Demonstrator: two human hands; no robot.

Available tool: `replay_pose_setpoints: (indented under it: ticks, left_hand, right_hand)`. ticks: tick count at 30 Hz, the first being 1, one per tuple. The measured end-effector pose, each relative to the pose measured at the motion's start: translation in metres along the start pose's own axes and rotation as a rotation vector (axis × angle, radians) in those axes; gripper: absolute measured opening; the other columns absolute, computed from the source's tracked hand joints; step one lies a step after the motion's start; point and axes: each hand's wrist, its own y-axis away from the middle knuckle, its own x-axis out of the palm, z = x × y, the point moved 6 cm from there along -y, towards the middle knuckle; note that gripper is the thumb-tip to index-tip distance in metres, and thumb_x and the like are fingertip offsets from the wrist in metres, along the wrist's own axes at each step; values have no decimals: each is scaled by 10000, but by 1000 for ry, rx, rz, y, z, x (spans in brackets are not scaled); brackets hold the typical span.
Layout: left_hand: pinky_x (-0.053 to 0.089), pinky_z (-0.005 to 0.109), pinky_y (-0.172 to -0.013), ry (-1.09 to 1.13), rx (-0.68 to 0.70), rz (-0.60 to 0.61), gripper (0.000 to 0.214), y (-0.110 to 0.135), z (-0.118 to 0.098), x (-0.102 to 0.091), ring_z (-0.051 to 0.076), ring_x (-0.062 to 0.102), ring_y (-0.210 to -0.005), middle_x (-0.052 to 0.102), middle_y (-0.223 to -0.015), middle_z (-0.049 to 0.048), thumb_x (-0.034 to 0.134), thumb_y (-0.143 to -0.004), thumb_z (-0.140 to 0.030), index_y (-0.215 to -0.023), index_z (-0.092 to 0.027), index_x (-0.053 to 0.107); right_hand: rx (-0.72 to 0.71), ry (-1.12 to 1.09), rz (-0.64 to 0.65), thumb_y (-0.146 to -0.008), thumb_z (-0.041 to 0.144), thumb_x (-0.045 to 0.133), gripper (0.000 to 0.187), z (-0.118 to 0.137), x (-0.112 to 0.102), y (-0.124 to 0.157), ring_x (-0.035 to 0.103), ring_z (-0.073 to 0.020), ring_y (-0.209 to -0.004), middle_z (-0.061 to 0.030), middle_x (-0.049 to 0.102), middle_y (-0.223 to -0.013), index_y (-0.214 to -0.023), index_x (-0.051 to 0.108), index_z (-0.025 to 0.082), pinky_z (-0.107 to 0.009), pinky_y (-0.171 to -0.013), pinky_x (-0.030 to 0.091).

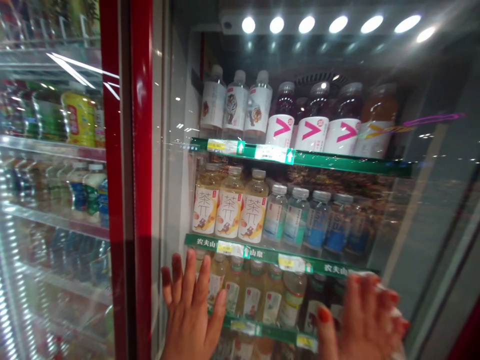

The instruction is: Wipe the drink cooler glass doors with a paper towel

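My left hand [192, 312] is raised at the lower left of the fridge's glass door [431, 210], back toward me, fingers spread and holding nothing. My right hand [360, 317] is up at the lower right, blurred, thumb apart from the fingers. A pale edge shows along its fingers; I cannot tell whether it is a reflection. Whether either hand touches the glass is unclear. Beyond the left fingertips stand tea bottles with white and yellow labels [228, 207]. Small bottles with blue labels [335, 227] stand above the right hand.
A red door frame [140, 175] separates this fridge from another with shelved drinks [78, 117] on the left. On the top green shelf [337, 162] stand white-labelled bottles [313, 125]. Lower bottles [252, 297] show between my hands. Lights and reflections streak the glass.
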Motion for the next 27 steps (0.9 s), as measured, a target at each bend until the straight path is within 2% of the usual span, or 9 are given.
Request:
replay_pose_setpoints:
  ticks: [4,7,11,14,17,19,21,24,27]
  left_hand:
    - [19,449,-1440,1,17,6,816,-6,2,-5,265,70,-1756,113,-1875,73,587,-1062,-272,-1777,-224,198]
    - [82,364,-1431,6,40,-3,791,-8,6,-13,221,126,-1749,184,-1867,30,629,-1064,-330,-1763,-260,266]
    - [148,318,-1418,69,29,-38,827,-5,12,-17,196,199,-1732,250,-1851,18,669,-1050,-374,-1762,-251,266]
    - [103,374,-1435,80,21,-21,862,-1,12,-11,232,135,-1747,176,-1868,55,642,-1061,-367,-1775,-190,192]
    - [62,399,-1440,76,36,-14,822,3,11,-8,240,103,-1752,145,-1873,63,593,-1073,-293,-1775,-175,180]
    - [62,386,-1437,79,42,-2,798,3,11,-8,229,104,-1752,147,-1874,56,570,-1076,-255,-1774,-182,189]
    - [63,380,-1434,78,49,13,807,2,11,-9,231,93,-1753,141,-1875,53,581,-1071,-249,-1774,-184,190]
    - [55,405,-1437,104,37,20,850,4,13,-12,247,85,-1754,141,-1875,53,620,-1050,-245,-1776,-189,180]
    - [50,395,-1440,296,-44,-4,853,11,21,-12,222,61,-1756,76,-1886,54,572,-1068,-273,-1785,-197,115]
  right_hand:
    - [-230,4,-3,-1021,304,618,879,46,21,46,205,-450,-1714,-46,379,-1799,-1791,197,341,-810,-1366,121]
    - [-125,19,-15,-1062,328,556,831,16,10,48,168,-463,-1718,-64,272,-1842,-1797,167,310,-822,-1352,148]
    - [64,-19,-8,-1133,391,398,742,-11,-13,-4,92,-487,-1724,-91,96,-1878,-1803,93,301,-901,-1288,150]
    - [-42,-28,14,-1116,345,459,773,31,-9,-24,87,-447,-1735,-88,146,-1871,-1804,112,277,-843,-1337,81]
    - [-322,-36,98,-1066,252,510,812,80,4,2,83,-312,-1752,-32,351,-1814,-1799,161,259,-649,-1424,-14]
    - [-431,-16,111,-1044,215,526,837,83,7,25,74,-235,-1753,13,338,-1813,-1797,163,263,-546,-1440,-31]
    - [-370,16,87,-1061,220,512,824,60,2,33,56,-228,-1755,12,198,-1852,-1797,145,249,-541,-1440,-5]
    - [-95,3,24,-1126,295,423,745,22,-7,8,43,-318,-1758,-32,74,-1879,-1799,107,269,-711,-1397,58]
    - [19,-26,-7,-1144,365,414,748,42,-5,-33,65,-411,-1747,-66,80,-1884,-1799,56,316,-841,-1331,83]
